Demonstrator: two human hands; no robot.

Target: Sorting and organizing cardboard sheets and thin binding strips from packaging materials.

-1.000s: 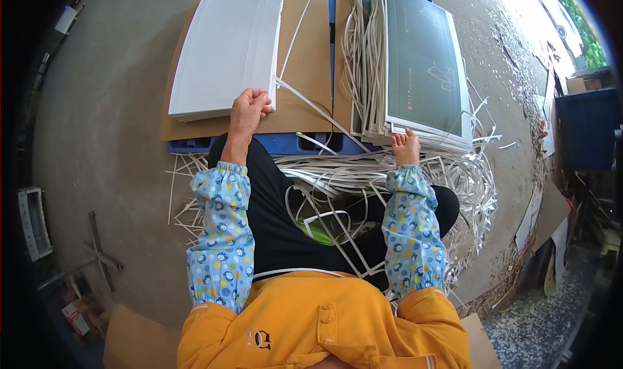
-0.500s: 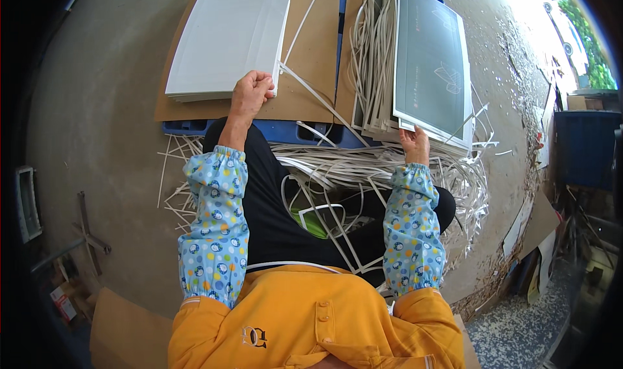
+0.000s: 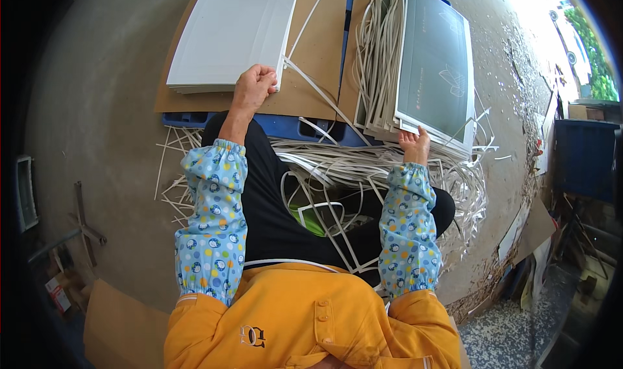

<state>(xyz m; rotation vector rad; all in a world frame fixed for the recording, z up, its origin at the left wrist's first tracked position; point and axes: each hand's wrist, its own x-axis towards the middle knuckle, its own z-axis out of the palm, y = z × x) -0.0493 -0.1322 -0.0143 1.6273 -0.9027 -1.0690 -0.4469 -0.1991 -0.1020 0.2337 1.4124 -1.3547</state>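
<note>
A thick stack of white sheets (image 3: 233, 35) lies at the far left on brown cardboard. At its near right corner my left hand (image 3: 254, 89) is closed, fingers curled and pressed together; what they pinch, if anything, is hidden. On the right lies a stack of dark grey-green printed sheets (image 3: 436, 71) with pale borders. My right hand (image 3: 414, 144) touches that stack's near edge, palm turned partly up and thumb apart from the fingers. Between the two stacks runs a thick bundle of thin pale strips (image 3: 375, 64).
Brown cardboard (image 3: 317, 58) covers a blue pallet (image 3: 282, 129). Loose white strips (image 3: 331, 165) tangle along the pallet's near side and around my crossed legs. A blue bin (image 3: 585, 155) stands at the right. Metal legs (image 3: 84, 229) stand on the floor at left.
Both hands stay at the same stacks. The right hand's fingers look slightly more spread; the whole view has shifted a little.
</note>
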